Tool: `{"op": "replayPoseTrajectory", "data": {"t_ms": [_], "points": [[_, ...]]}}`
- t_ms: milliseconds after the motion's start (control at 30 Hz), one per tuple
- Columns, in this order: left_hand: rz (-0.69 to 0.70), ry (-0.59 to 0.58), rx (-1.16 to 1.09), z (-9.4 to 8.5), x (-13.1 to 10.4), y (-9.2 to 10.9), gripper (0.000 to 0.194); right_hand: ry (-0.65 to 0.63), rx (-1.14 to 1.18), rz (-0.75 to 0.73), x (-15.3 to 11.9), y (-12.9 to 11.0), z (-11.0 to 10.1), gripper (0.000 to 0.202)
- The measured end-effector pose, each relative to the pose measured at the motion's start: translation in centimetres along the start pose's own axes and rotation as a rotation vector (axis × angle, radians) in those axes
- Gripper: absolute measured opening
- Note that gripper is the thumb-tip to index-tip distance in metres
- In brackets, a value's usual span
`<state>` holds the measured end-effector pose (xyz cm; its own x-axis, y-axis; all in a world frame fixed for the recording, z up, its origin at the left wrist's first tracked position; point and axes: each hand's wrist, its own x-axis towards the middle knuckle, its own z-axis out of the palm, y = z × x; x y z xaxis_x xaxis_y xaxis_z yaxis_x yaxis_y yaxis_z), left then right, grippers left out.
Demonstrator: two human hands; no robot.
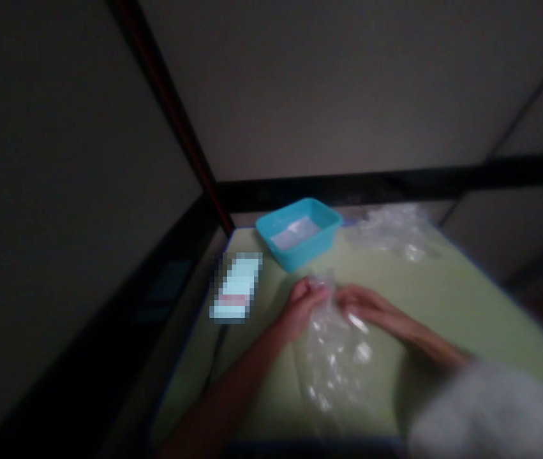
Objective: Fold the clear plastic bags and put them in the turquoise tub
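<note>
A clear plastic bag (pixel 331 357) hangs down over the table between my two hands, crinkled and shiny. My left hand (pixel 302 306) has its fingers closed on the bag's upper end. Just across from it, my right hand (pixel 362 303) is at the bag's right side, with its fingertips close to the plastic. Blur hides whether those fingers pinch the bag or only touch it. Beyond my hands stands a turquoise plastic basket (pixel 290 258) with white paper or a white sheet (pixel 295 233) inside.
On the table's (pixel 443 306) far right lies a heap of clear plastic bags (pixel 395 233). A lit phone-like screen (pixel 237 287), pixelated, stands at the left, with a dark cable (pixel 216 350) below it. Walls rise behind and on the left.
</note>
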<state>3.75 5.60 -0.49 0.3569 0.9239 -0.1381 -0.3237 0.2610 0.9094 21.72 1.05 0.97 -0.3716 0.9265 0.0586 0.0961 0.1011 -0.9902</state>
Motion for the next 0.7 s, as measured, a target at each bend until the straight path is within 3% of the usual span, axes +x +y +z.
{"op": "replayPoseTrajectory", "data": {"t_ms": [67,133,233,333,567,700], "points": [[0.005,-0.085,0.027,0.4,-0.3,-0.3,0.039,0.001,-0.08,-0.071,0.0,0.1,0.8,0.034],[0.032,-0.149,0.098,0.6,-0.3,-0.6,0.038,0.086,-0.091,-0.09,0.1,0.4,1.4,0.037],[0.119,-0.115,0.227,0.8,-0.2,-1.1,0.042,0.259,-0.079,-0.021,0.4,0.8,1.5,0.037],[0.174,-0.07,0.237,0.8,-0.2,-1.0,0.047,0.344,-0.111,0.01,0.4,0.6,1.0,0.035],[-0.052,-0.202,0.119,0.8,-0.6,0.0,0.048,0.47,-0.033,-0.042,0.5,0.1,1.0,0.044],[-0.076,-0.212,0.138,0.6,-0.4,-0.2,0.037,0.497,-0.023,-0.034,0.6,0.0,0.9,0.046]]}}
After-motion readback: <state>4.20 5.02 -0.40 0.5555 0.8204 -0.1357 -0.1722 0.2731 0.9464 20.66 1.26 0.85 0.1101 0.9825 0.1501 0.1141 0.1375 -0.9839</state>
